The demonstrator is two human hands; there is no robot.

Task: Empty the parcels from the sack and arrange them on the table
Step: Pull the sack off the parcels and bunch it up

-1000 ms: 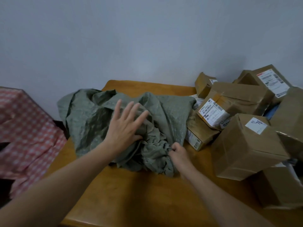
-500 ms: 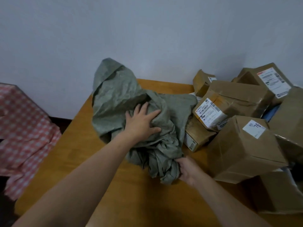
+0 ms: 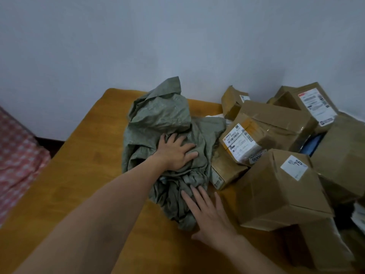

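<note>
Crumpled grey-green woven sack [image 3: 162,123] looks emptied; both the left hand [image 3: 175,151] and right hand [image 3: 209,216] press it flat, fingers spread, gripping nothing. Brown cardboard parcels [image 3: 280,194] are just heaped on the wooden table [image 3: 83,175], so I'd say arranging is left.

two bare arms come in from the bottom of the picture. no sleeves show on them, all the way down to the bottom edge. the left arm is long and takes up much of the lower left of the frame. the right arm is in the lower right and looks shorter in the picture. the bare left hand [image 3: 174,153] sits near the middle of the frame. the bare right hand [image 3: 209,216] is lower, a bit right of the middle. no rings, watch, bands or gloves show on either one. the fingernails are too blurry to make out.
</note>
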